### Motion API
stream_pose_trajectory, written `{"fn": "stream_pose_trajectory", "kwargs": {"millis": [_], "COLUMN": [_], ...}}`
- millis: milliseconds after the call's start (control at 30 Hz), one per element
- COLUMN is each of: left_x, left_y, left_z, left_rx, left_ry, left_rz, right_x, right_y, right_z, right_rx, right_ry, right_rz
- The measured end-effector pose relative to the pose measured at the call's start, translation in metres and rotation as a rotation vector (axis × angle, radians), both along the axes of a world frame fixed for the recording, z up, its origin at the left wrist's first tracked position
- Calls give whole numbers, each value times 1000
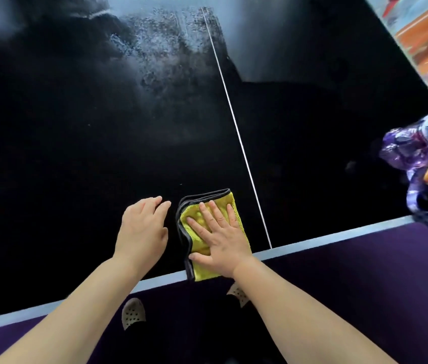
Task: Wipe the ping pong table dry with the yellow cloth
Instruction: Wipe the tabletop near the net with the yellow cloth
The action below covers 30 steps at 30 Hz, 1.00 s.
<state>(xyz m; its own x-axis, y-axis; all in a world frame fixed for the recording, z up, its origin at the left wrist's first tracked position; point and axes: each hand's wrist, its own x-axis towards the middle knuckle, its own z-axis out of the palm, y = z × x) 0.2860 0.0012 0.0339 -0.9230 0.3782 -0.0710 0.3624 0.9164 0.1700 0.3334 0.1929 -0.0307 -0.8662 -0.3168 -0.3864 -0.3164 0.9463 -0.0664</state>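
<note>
Right now my right hand [218, 243] lies flat on the yellow cloth [205, 270], fingers straight and spread, palm pressing it down onto the ping pong table [76, 153]. I am not gripping it; nothing curls round the fabric. The cloth is folded into a thick pad with dark grey edging showing along its left side and top, and its near end hangs slightly over the table's pale near edge [312, 240].

My left hand [142, 232] is just beside the cloth on its left, apart from it, fingers relaxed and a little bent, holding nothing. Whether it touches the surface I cannot tell.

To the right of the cloth the thin white centre line [236, 127] runs away from me across the black top. Far up the table, left of that line, a patch of water droplets [160, 43] catches the light.

At the right edge of the table sits a shiny purple object [407, 151], too blurred to name. Below the table edge I see the purple floor [365, 285] and my pale perforated shoes [132, 312].
</note>
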Motion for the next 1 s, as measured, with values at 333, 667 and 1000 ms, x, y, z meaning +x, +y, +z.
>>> {"fn": "stream_pose_trajectory", "kwargs": {"millis": [333,667,1000], "left_x": [-14,-37,-79], "left_y": [179,252,300], "left_z": [-4,-17,-19], "left_rx": [31,-18,18], "left_ry": [7,-27,-8], "left_rz": [-129,-217,-323], "right_x": [1,-39,-82], "right_y": [195,296,331], "right_z": [-4,-5,10], "right_rx": [-6,36,77], "right_ry": [38,48,-133], "right_rz": [-147,-244,-380]}}
